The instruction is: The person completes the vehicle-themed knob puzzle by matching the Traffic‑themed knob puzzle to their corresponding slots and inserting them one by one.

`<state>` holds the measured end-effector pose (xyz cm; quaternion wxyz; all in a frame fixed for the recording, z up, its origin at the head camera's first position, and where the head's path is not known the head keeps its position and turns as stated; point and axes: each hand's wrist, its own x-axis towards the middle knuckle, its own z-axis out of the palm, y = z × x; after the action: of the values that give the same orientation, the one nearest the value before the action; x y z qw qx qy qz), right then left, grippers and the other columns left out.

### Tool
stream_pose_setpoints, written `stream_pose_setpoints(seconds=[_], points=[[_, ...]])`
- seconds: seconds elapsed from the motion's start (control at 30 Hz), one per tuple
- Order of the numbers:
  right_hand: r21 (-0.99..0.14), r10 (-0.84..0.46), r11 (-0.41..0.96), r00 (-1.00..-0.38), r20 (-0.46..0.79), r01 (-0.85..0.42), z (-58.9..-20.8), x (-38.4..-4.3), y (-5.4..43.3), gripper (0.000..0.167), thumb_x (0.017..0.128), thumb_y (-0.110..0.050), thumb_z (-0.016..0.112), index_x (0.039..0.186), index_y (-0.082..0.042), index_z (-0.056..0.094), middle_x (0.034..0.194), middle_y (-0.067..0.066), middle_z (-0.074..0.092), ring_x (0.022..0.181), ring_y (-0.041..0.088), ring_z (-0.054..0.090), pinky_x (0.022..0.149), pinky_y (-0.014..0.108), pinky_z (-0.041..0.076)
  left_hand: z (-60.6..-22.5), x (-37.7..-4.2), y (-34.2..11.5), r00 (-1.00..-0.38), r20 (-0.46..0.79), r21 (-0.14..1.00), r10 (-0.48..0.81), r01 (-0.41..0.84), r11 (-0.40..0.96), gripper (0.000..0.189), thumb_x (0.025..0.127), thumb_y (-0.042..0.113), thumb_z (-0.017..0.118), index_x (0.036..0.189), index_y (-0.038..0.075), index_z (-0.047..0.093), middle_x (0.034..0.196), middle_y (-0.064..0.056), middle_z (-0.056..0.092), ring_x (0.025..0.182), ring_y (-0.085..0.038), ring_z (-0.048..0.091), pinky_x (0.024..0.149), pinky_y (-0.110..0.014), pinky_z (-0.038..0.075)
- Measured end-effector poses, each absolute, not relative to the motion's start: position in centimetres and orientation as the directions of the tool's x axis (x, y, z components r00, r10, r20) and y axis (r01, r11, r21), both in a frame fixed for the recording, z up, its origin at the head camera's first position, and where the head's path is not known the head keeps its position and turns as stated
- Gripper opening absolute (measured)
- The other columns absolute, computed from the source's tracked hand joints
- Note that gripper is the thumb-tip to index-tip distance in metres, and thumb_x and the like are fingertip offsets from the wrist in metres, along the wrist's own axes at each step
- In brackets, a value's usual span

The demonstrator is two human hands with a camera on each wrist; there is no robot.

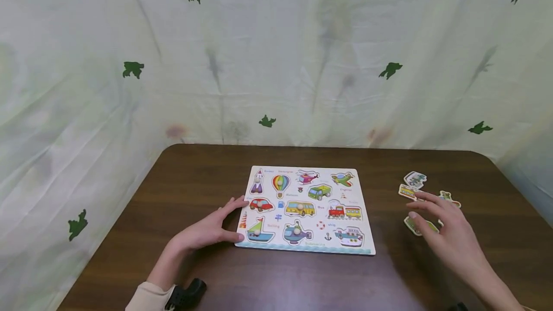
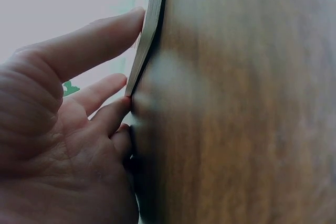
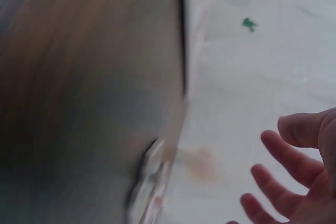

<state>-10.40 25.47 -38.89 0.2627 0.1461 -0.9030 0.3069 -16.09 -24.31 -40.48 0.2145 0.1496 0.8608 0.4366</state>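
A white puzzle board [image 1: 320,236] with colourful vehicle shapes, among them a balloon, bus, train and sailboat, lies flat on the table. My left hand [image 1: 213,224] touches its left edge; thumb [image 2: 118,35] and fingers lie along that side, and the fingertips meet the board's corner [image 2: 137,72] in the left wrist view. Over on the right, my right hand [image 1: 451,227] hovers above several loose puzzle pieces, fingers spread and holding nothing. A grey-white piece [image 1: 415,179] and a yellow one [image 1: 407,191] lie beyond its fingertips, a green-edged piece [image 1: 412,226] beside the thumb. The hand partly hides the pieces.
The brown wooden table [image 1: 198,172] has rounded far corners. Behind it hangs a pale curtain [image 1: 276,61] with green leaf shapes. A black wrist strap device [image 1: 190,294] sits at my left cuff, close over the table.
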Motion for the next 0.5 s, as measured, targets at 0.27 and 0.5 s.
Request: stream_pose_setpoints(seconds=[0.27, 0.5], points=[[-0.361, -0.183, 0.81, -0.785, 0.592, -0.462, -39.9, -12.5, 27.6, 0.028, 0.074, 0.007, 0.078, 0.095, -0.011, 0.072, 0.121, 0.017, 0.06, 0.109, 0.043, 0.047, 0.083, 0.043, 0.03, -40.3, -16.0, -24.4, -0.865, -0.248, 0.814, 0.437, 0.058, 0.578, 0.081, 0.081, 0.023, 0.08, 0.15, 0.016, 0.038, 0.163, -0.016, 0.01, 0.149, -0.036, 0.002, 0.109, -0.058, 0.019], [-0.38, -0.233, 0.826, -0.865, 0.445, -0.418, -40.1, -12.6, 29.9, 0.025, 0.075, -0.005, 0.083, 0.094, -0.018, 0.074, 0.124, 0.014, 0.058, 0.109, 0.045, 0.045, 0.077, 0.042, 0.033, -40.5, -16.3, -24.3, -0.86, -0.245, 0.813, 0.448, 0.07, 0.578, 0.082, 0.081, 0.024, 0.081, 0.15, 0.016, 0.038, 0.163, -0.015, 0.011, 0.149, -0.036, 0.001, 0.111, -0.059, 0.014]])
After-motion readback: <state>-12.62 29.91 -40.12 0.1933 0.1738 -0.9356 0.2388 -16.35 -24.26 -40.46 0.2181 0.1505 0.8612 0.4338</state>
